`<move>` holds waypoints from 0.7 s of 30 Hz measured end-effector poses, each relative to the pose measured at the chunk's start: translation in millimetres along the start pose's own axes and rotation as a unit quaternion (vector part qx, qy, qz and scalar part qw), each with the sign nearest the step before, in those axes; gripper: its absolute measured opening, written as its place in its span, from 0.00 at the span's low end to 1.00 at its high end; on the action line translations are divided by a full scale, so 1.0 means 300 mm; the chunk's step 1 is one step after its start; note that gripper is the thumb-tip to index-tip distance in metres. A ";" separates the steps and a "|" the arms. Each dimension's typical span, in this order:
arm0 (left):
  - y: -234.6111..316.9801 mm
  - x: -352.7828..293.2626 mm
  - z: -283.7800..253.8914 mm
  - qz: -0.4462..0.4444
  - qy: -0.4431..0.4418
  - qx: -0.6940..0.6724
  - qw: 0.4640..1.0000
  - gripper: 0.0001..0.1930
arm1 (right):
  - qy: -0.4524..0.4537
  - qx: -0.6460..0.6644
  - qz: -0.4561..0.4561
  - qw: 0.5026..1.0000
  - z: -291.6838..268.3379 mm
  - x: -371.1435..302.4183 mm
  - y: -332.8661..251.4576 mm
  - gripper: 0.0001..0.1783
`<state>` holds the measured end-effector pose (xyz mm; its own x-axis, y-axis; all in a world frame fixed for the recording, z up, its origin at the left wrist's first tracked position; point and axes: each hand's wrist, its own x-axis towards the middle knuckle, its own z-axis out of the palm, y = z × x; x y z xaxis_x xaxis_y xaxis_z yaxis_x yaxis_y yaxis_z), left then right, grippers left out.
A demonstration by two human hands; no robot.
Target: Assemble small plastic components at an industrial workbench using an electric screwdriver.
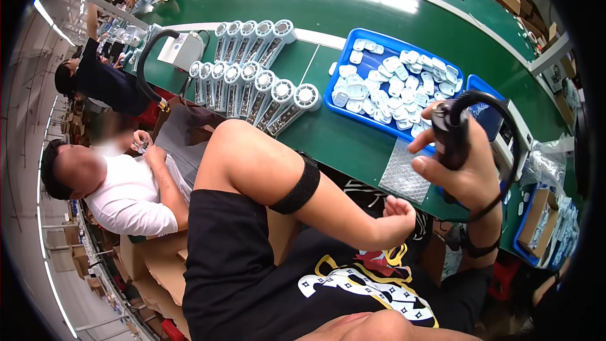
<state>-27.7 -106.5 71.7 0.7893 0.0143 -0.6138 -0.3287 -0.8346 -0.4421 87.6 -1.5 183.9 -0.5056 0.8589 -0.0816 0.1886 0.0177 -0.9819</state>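
My right hand is wrapped round a black corded electric screwdriver, seen from its cable end; its tip is hidden. The black cable loops over my wrist. Its place is above the bench's near edge, beside a blue tray of small pale-blue plastic parts. Below the hand lies a sheet of bubble wrap. My left hand is drawn in close to my body with curled fingers, and whatever is in them cannot be made out.
Two rows of pale-blue handheld fan bodies lie on the green bench at the left. A white box stands behind them. A co-worker sits at my left. Blue bins with parts are at the right.
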 end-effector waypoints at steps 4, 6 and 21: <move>0.042 -0.002 -0.149 0.037 -0.009 0.119 0.992 0.16 | -0.131 0.113 0.039 0.984 0.138 0.088 0.138 0.33; 0.061 0.002 -0.194 0.066 -0.035 0.114 0.991 0.15 | -0.248 0.220 0.129 0.935 0.211 0.118 0.161 0.31; 0.093 0.008 -0.197 0.099 -0.028 0.051 0.993 0.16 | -0.237 0.217 0.048 0.946 0.289 0.096 0.274 0.30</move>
<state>-4.2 -162.3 96.6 0.6755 -0.1110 -0.7290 -0.5274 -0.7636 -0.3724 15.7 -19.7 86.1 -0.8435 0.5184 -0.1405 -0.0581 -0.3482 -0.9356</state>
